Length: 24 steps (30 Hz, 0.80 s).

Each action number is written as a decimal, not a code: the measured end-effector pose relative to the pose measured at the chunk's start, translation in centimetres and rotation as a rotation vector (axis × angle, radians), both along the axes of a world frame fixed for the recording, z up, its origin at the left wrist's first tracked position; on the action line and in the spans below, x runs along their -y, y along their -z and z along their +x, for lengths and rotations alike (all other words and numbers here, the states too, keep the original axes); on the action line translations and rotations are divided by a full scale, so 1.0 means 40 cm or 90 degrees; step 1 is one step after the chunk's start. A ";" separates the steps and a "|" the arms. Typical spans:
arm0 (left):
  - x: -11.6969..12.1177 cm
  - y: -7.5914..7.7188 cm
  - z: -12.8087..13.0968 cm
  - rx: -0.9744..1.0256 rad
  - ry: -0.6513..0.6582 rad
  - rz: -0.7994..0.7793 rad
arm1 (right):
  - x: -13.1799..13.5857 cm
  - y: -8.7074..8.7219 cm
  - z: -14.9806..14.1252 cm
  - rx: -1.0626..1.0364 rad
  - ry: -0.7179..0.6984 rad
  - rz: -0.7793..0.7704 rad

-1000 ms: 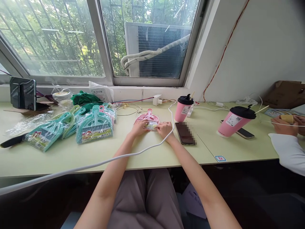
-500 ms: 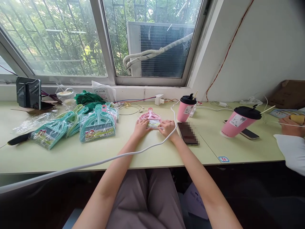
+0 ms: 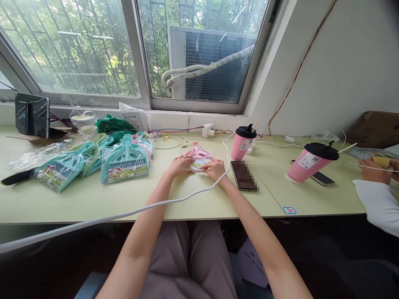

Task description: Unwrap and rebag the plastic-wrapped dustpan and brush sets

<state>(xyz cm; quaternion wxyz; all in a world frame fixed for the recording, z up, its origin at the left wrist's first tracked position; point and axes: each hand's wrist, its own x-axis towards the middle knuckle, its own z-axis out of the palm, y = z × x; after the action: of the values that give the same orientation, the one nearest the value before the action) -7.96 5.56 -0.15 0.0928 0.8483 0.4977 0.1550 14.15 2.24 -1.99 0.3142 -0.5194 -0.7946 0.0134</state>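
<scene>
My left hand and my right hand rest on either side of a pink dustpan-and-brush set in clear plastic wrap, fingers over its lower edge. A white cable runs over my right wrist and across my left forearm. Just right of my right hand lies a smartphone, its screen blurred. Left of my left hand stand teal dustpan sets in plastic bags, out of reach of my fingers.
On the pale green desk stand a pink lidded cup and a tilted pink cup leaning on a phone. A co-worker's hands hold a yellow item at right. A black-handled tool lies far left.
My hands stay on the pink set. The whole view has shifted slightly with my head, and the co-worker's hands appear further into the frame.
</scene>
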 end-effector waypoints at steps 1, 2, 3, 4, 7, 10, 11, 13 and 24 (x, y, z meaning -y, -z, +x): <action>0.001 0.000 -0.002 0.006 -0.007 0.005 | 0.002 -0.004 0.000 -0.001 -0.007 0.005; 0.004 -0.001 -0.003 0.008 -0.014 0.009 | 0.004 -0.009 0.002 -0.003 -0.017 0.009; 0.007 -0.003 -0.002 0.009 -0.024 0.011 | 0.006 -0.014 0.004 -0.006 -0.029 0.013; 0.011 -0.004 0.000 0.008 -0.032 0.012 | 0.009 -0.020 0.007 -0.009 -0.039 0.016; 0.022 -0.006 0.007 0.012 -0.046 0.012 | 0.021 -0.033 0.018 0.002 -0.049 0.037; 0.031 0.001 0.020 0.018 -0.039 0.024 | 0.032 -0.036 0.022 0.064 -0.033 0.087; 0.033 0.003 0.024 0.017 -0.034 0.029 | 0.034 -0.034 0.021 0.088 -0.026 0.102; 0.033 0.005 0.028 0.017 -0.018 0.022 | 0.034 -0.027 0.017 0.126 -0.028 0.109; -0.013 0.000 -0.008 0.366 -0.236 0.013 | 0.035 -0.009 -0.012 -0.002 -0.204 -0.077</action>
<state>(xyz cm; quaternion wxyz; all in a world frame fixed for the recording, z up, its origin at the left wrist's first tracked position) -8.29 6.10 -0.15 0.1909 0.6662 0.5951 0.4068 13.66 0.85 -1.62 0.2776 -0.4041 -0.8643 0.1123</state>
